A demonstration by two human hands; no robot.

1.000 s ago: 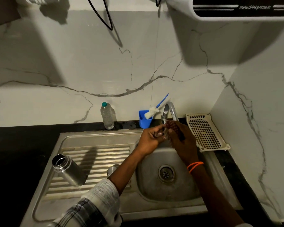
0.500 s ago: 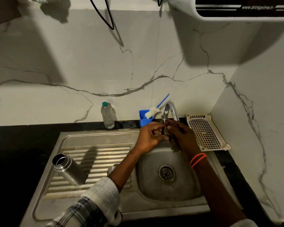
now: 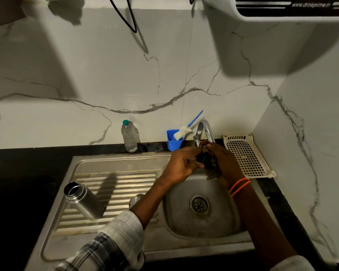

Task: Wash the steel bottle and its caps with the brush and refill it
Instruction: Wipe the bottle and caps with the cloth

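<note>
The scene is dimly lit. Light is thrown from above, so big dark shadows are cast on the marble wall (image 3: 106, 75). A long shadow is laid across the shiny sink (image 3: 114, 169). The dark counter (image 3: 18, 182) is almost lost in black. Straight lines are bent at the edges. Small things are seen a little blurry.
</note>
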